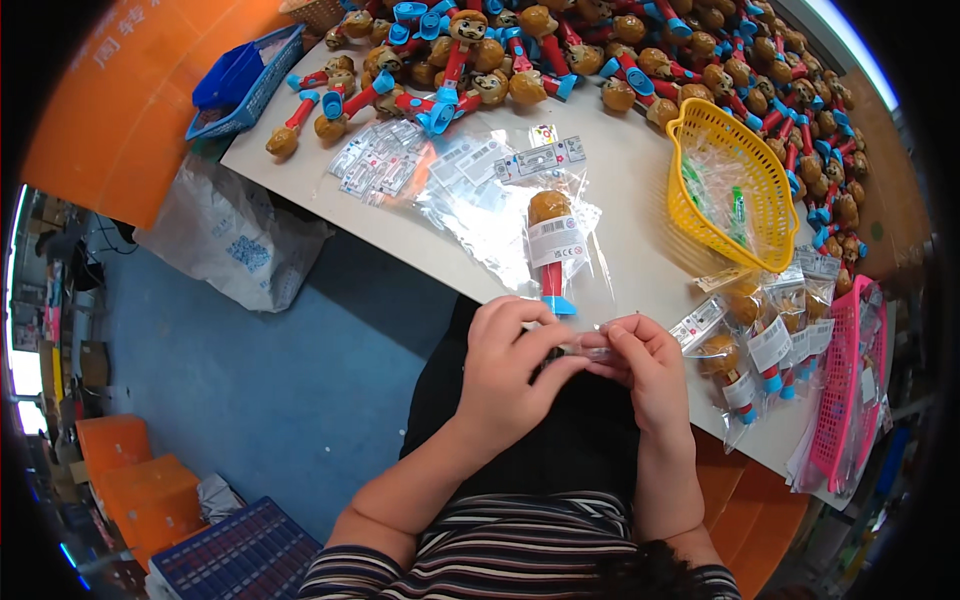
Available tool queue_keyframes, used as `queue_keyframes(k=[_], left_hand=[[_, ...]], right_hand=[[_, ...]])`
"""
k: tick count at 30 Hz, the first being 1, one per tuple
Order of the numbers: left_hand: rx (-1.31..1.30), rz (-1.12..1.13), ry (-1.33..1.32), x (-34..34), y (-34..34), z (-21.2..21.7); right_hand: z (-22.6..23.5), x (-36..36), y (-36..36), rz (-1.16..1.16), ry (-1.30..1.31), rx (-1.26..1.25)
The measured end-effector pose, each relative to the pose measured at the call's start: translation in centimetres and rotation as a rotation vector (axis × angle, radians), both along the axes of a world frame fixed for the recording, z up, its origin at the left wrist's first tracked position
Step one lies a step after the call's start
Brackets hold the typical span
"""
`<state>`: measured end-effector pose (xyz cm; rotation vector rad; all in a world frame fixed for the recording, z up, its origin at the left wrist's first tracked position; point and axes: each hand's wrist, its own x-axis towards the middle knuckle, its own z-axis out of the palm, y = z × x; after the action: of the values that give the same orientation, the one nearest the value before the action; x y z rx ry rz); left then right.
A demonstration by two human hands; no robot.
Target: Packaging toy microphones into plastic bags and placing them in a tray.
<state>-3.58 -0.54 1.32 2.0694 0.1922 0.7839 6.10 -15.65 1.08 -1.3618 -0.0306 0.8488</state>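
Observation:
A toy figure with a brown head, red body and blue base lies in a clear plastic bag point(553, 235) on the beige table point(640, 200), straight in front of me. My left hand point(510, 360) and my right hand point(645, 365) meet at the table's near edge. Both pinch the open end of that clear bag between their fingertips. A flat stack of empty clear bags with printed labels point(400, 160) lies to the left of the bagged toy.
A big heap of loose toy figures point(620, 50) covers the far side of the table. A yellow basket point(725, 185) stands at right; bagged toys point(760, 335) and a pink basket point(845, 390) lie beyond it. A blue basket point(240, 85) is far left.

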Motion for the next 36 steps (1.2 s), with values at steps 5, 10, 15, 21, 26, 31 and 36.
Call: queue_keyframes(k=[5,10,15,21,26,31,36], left_hand=[[0.276,0.010,0.039,1.1,-1.8,-0.9],[0.368,0.017,0.012,1.6,-2.2,-1.6],[-0.124,-0.104,0.060,0.3,0.1,-1.1],[-0.086,-0.060,0.073,-0.5,1.4,-0.1],[0.249,-0.017,0.064,0.8,-1.6,-0.9],[0.355,0.003,0.011,1.3,-2.3,-2.0],[0.140,-0.101,0.010,0.6,-1.0,-2.0]], right_hand=[[-0.4,0.1,-0.2,0.015,0.027,0.062],[-0.7,0.1,-0.3,-0.002,0.024,0.061],[-0.2,0.0,0.3,-0.057,-0.006,0.015],[0.0,0.0,0.4,0.009,-0.040,-0.058],[-0.5,0.2,0.0,0.039,-0.045,0.022],[-0.8,0.1,-0.1,0.037,-0.020,0.044],[-0.9,-0.1,0.2,0.022,-0.026,0.043]])
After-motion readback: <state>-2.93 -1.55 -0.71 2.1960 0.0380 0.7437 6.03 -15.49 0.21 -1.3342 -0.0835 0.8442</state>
